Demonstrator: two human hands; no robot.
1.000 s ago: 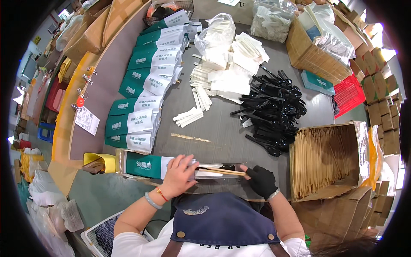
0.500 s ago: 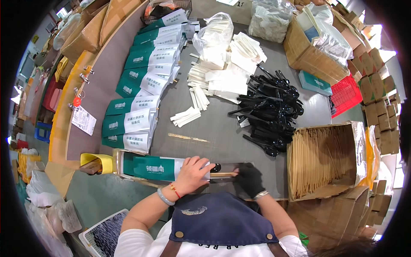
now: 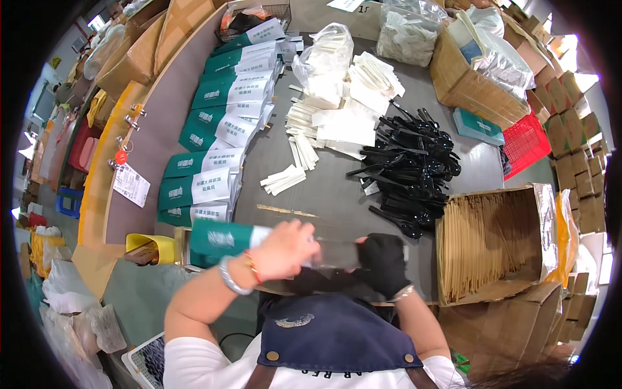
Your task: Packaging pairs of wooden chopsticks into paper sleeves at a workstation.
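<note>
My bare left hand (image 3: 285, 249), blurred by motion, is closed over the white end of a green-and-white paper cutlery sleeve (image 3: 221, 241) at the table's near edge. What sits inside the sleeve is hidden. To its right, my black-gloved right hand (image 3: 382, 262) has its fingers curled in; whatever they may grip is hidden. Filled green-and-white sleeves (image 3: 201, 165) lie overlapped in a long row on the left. A heap of black plastic spoons (image 3: 411, 162) lies beyond my right hand. Thin white paper packets (image 3: 301, 123) are spread in the middle.
A carton of wooden chopsticks (image 3: 489, 246) stands open at the right. A yellow holder (image 3: 152, 247) sits at the near left corner. Farther back are a cardboard box with plastic bags (image 3: 476, 78), a teal box (image 3: 478, 126), a red basket (image 3: 526, 146) and a bag of white packets (image 3: 406, 35).
The sleeve and my left hand have risen slightly away from me. The spoon and chopstick ends that stuck out between my hands no longer show. My right hand has shifted slightly and curled its fingers.
</note>
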